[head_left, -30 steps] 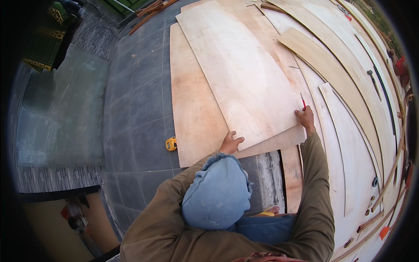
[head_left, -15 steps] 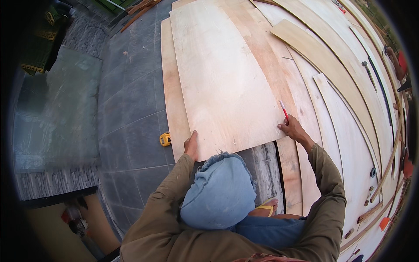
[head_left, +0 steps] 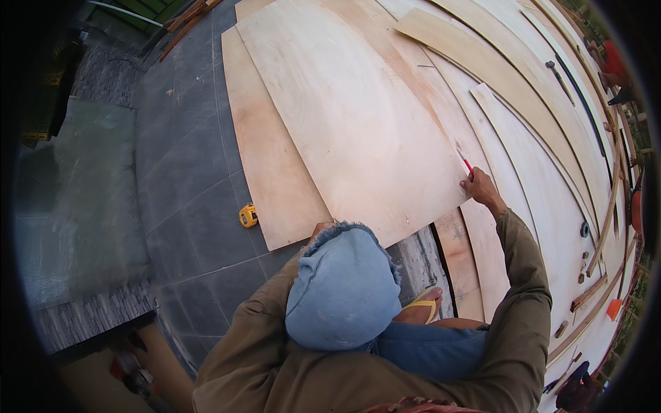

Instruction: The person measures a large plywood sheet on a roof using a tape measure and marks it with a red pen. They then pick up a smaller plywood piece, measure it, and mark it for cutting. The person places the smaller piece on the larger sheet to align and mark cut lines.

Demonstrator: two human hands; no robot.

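A pale plywood sheet (head_left: 372,131) lies askew on top of other plywood, its near end by my knees. My right hand (head_left: 484,191) is closed around a red-and-white pen (head_left: 467,164) at the sheet's near right corner, the pen pointing away over the right edge. At the near left corner, my left hand (head_left: 319,231) is closed on the sheet; my denim-covered knee hides most of its fingers. Beneath, a second plywood sheet (head_left: 265,144) sticks out on the left. Beside it, a yellow tape measure (head_left: 248,215) rests on the grey tiles.
Dark grey floor tiles (head_left: 186,186) lie to the left, next to a glassy panel (head_left: 82,199). Curved-looking plywood strips (head_left: 502,69) and a hammer (head_left: 559,81) are spread to the right. Another person (head_left: 613,65) shows partly at the far right rim.
The top sheet's near end has swung rightward, baring more of the sheet beneath. Both hands have moved right with its corners, and my knee now covers more of my left hand.
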